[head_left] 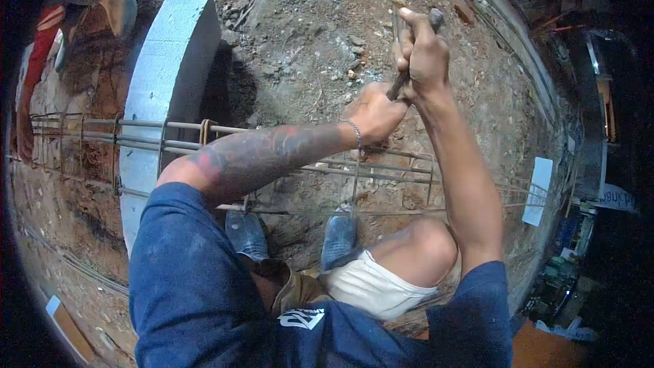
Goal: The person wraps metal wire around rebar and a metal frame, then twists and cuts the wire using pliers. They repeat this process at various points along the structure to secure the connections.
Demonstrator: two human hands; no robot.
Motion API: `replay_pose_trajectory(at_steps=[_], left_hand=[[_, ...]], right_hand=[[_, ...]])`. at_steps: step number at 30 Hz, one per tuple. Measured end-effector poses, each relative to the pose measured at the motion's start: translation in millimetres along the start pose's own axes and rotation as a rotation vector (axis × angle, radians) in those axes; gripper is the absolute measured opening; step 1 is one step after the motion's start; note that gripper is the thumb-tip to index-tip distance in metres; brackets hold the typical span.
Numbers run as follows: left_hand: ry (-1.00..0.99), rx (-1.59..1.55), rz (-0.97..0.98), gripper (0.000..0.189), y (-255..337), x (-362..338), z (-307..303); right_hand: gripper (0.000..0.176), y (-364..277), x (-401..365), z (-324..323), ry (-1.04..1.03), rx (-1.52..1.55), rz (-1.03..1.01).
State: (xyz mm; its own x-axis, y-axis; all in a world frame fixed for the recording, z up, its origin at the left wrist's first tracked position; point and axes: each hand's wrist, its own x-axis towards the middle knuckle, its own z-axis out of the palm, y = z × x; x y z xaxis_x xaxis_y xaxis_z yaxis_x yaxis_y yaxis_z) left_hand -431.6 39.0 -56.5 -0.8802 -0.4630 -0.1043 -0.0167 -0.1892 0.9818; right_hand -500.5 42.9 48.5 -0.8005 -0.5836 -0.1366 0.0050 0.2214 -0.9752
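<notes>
My left hand (378, 112) is closed around the lower end of a dark metal rod (397, 88), out in front of me. Just above it, my right hand (429, 54) wraps the same rod, whose rounded grey end sticks out past the knuckles. Thin bent metal (396, 27) shows alongside my right fingers, partly hidden by them. Below both hands, a long rebar cage (306, 163) with stirrups runs across the view, passing under my left forearm. Its left part rests over a pale block (160, 61).
My shoes (338, 238) are close by the cage. At the far left, another person's arm in a red sleeve (42, 48) reaches down by the cage's end. Rubble covers the dirt ground (293, 48). A white board (538, 191) stands at the right.
</notes>
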Motion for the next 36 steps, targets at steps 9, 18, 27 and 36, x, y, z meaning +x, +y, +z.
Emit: replay_pose_trajectory(at_steps=[9,18,27,36], left_hand=[[-0.282,-0.084,-0.197,0.034,-24,28,-5],[-0.223,0.23,0.016,0.034,14,-1,-9],[0.122,0.391,-0.31,0.042,-7,24,7],[0.124,0.281,-0.466,0.048,-39,38,6]], right_hand=[[0.029,18,19,-14,0.054,0.252,-0.006],[0.046,47,52,-39,-0.647,0.653,-0.003],[0.034,103,103,-28,-0.884,1.011,0.231],[0.028,145,120,-25,-0.903,1.239,0.365]])
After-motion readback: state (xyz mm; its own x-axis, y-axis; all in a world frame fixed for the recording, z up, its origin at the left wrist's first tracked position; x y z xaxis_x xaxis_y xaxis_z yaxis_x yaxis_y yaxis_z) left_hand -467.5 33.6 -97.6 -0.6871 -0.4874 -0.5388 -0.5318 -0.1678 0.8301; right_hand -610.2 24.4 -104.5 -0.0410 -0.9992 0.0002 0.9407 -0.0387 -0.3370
